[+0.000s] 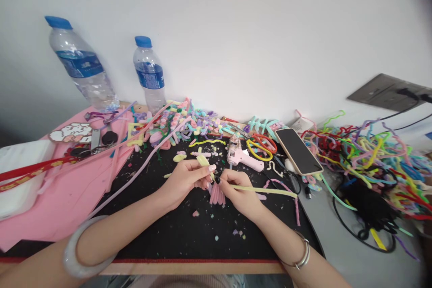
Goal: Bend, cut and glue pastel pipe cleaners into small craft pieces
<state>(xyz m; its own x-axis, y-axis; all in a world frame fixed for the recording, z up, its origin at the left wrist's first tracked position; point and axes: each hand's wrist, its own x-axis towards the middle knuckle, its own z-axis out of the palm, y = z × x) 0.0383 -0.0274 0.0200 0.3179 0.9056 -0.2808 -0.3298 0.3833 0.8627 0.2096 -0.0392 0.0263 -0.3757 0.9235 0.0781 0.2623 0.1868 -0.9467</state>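
Over the black mat, my left hand is closed, its thumb and fingers pinching a looped pale yellow pipe cleaner. Close beside it, my right hand is also closed, on a long pale yellow pipe cleaner whose free end sticks out to the right. Between the fingertips shows a small black piece; which hand bears it I cannot tell. A pink fringed pipe-cleaner piece shows just below the fingers. Whether it is joined to the yellow pieces is hidden.
Behind my hands lie a pink glue gun, yellow-handled scissors and a heap of pastel pipe-cleaner pieces. A phone and tangled pipe cleaners are on the right. Two water bottles stand by the wall; pink sheets lie left.
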